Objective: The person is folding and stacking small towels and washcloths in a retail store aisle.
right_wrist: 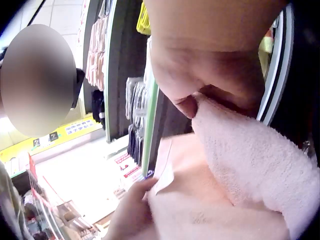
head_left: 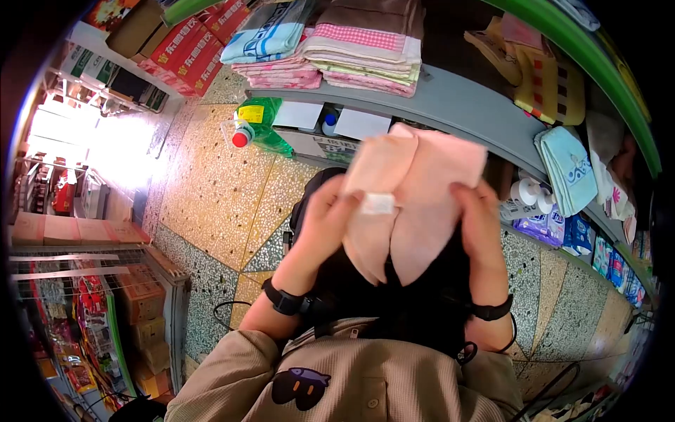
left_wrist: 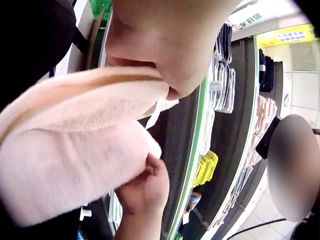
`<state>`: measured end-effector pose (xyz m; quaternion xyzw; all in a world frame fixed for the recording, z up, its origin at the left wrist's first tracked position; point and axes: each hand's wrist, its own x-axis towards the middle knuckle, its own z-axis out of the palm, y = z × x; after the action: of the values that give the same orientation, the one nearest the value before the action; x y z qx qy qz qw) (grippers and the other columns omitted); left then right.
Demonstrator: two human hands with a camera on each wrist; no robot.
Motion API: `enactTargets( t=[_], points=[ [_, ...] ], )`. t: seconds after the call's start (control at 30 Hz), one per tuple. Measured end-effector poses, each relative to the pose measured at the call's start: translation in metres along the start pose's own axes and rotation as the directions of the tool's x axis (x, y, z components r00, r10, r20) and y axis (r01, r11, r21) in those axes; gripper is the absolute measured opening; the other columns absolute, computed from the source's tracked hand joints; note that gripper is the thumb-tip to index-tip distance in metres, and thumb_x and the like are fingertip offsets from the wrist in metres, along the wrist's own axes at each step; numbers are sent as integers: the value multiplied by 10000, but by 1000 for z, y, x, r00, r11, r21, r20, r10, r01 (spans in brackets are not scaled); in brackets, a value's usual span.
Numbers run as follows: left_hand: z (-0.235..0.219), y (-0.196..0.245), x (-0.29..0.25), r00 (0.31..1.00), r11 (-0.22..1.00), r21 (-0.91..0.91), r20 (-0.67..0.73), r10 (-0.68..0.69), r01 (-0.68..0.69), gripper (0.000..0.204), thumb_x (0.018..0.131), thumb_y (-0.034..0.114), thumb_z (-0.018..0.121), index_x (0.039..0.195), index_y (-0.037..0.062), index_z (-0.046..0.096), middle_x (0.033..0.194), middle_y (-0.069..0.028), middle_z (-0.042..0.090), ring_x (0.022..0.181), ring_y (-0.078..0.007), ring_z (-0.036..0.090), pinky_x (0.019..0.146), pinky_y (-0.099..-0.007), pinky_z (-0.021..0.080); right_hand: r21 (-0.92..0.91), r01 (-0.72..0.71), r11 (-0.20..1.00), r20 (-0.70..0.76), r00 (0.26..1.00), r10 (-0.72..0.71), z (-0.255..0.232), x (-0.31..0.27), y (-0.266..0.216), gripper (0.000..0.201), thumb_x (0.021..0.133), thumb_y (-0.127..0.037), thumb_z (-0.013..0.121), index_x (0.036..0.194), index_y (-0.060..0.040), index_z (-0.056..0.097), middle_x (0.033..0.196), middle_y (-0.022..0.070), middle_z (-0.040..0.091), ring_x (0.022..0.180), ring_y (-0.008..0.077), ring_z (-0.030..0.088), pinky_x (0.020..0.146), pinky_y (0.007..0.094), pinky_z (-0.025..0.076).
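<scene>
A pale pink towel (head_left: 429, 225), folded over on itself, is held up in front of the person's lap. On its left part shows a small white label (head_left: 378, 204). My left hand (head_left: 325, 214) pinches the towel's left side by that label, thumb on top. At the opposite side my right hand (head_left: 479, 214) grips the towel between thumb and fingers. In the left wrist view the towel's layers (left_wrist: 80, 105) hang in soft folds between the two hands. The right wrist view shows its fuzzy surface (right_wrist: 255, 155) close up, below the right hand's fingertips.
A grey shelf (head_left: 478, 105) runs along the front, bearing stacked folded towels (head_left: 365, 49) and a light blue towel (head_left: 568, 169). Below it stand a green bottle with a red cap (head_left: 241, 136) and purple packs (head_left: 541, 226). A wire rack (head_left: 70, 267) with goods is at the left.
</scene>
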<state>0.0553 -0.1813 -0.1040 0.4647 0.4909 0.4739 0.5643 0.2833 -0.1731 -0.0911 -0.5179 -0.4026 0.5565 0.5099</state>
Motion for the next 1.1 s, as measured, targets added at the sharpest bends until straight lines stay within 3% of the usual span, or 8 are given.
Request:
enactTargets(
  t=[0.1,0.2,0.3,0.4,0.43,0.53,0.87,1.1],
  points=[
    [-17,19,6,970,929,-369,-237,-59,-34,305,857,116,456,1113,-39,511,1048,-137,585,942,-200,584,830,-310,468,261,51,964,-224,974,9,-21,15,-6,278,817,-117,541,1047,29,595,941,83,633,801,140,584,729,234,447],
    [-34,34,7,966,846,-528,-249,-70,-74,370,856,130,411,1181,-36,469,1081,-149,574,1013,-230,567,884,-330,454,53,-28,998,-227,973,40,-52,26,0,248,828,-128,562,1041,-2,572,916,54,598,809,111,542,720,230,434],
    [-26,39,4,977,844,-534,-202,-72,-48,378,852,110,409,1201,-30,458,1087,-149,573,1023,-233,566,887,-336,455,-227,182,957,-198,953,-229,-47,30,14,242,831,-97,579,1057,-23,529,901,34,569,790,89,513,693,219,425],
    [-11,30,-3,992,937,-348,-124,-24,-21,381,857,102,417,1214,-28,444,1108,-140,562,1013,-242,569,889,-342,449,-329,275,904,-85,944,-318,-27,12,4,248,833,-46,575,1069,-36,498,907,26,554,786,78,506,688,208,419],
    [-9,22,-3,997,954,-301,-73,-34,11,305,836,72,471,1123,-25,511,1163,-158,526,1038,-250,545,875,-336,440,-186,282,941,32,959,-281,-18,8,0,221,841,-30,566,1055,-46,510,905,18,543,774,78,507,670,212,425],
    [9,14,1,888,854,267,250,386,-446,196,803,40,527,983,-23,571,1215,-176,477,1064,-253,511,865,-324,422,41,37,998,253,966,-46,19,-14,-23,173,859,-82,600,1007,-33,525,870,-2,547,724,61,529,628,205,456],
    [24,5,-11,848,940,85,465,256,-330,183,748,-1,573,922,-50,602,1313,-166,358,1095,-248,464,911,-349,388,107,-91,990,296,953,56,40,-11,-8,167,858,-104,619,771,-19,505,732,-3,542,645,42,521,559,197,460],
    [26,3,-12,781,857,158,516,351,-490,99,754,12,603,838,-33,574,1278,-172,390,1056,-243,498,877,-326,416,56,1,998,258,966,-15,34,-10,7,169,868,-94,597,733,-21,526,682,-26,507,601,34,478,515,185,400]
  ],
)
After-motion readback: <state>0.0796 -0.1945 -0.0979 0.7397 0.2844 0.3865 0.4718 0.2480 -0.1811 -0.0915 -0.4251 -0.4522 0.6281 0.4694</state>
